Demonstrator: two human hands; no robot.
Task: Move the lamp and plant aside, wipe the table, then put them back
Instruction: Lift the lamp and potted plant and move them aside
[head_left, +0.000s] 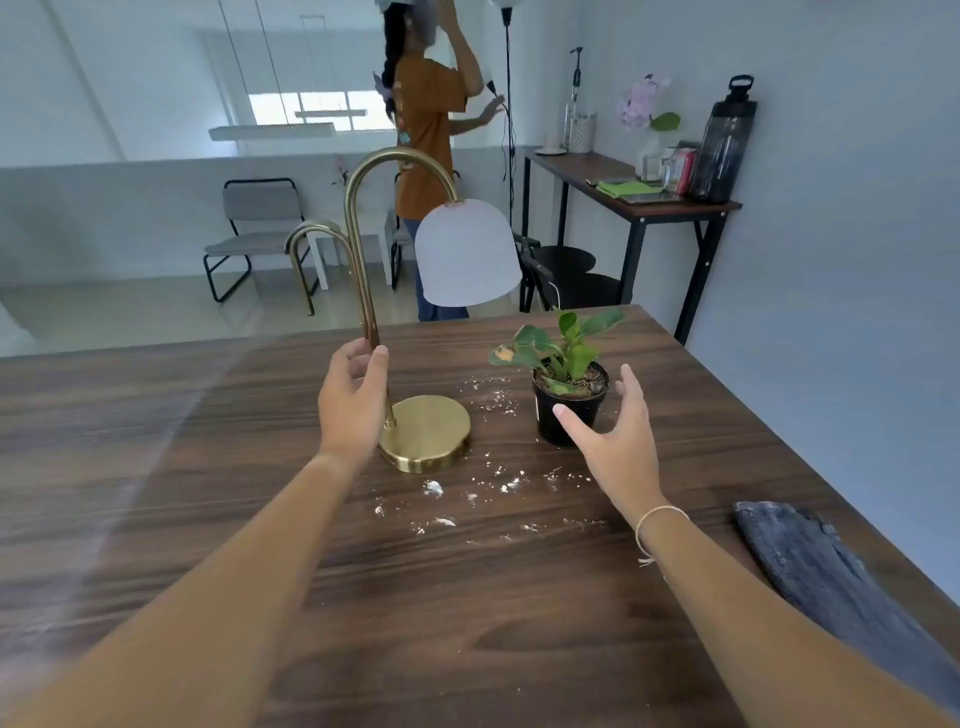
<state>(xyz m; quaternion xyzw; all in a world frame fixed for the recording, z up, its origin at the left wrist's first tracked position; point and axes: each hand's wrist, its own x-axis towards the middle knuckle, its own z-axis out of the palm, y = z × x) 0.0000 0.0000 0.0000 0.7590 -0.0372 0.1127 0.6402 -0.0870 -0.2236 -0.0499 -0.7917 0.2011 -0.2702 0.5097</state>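
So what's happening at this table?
A person is starting to clear a crumb-strewn wooden table. The left hand curls around the brass lamp stem, while the right hand is open beside the potted plant, not yet gripping. A dark cloth lies at the right edge.

Pale walls enclose the room. A dark side table (631, 205) stands against the right wall. Left of it, a grey chair (254, 234) sits on the light floor; above that chair, a bright window (317, 110).
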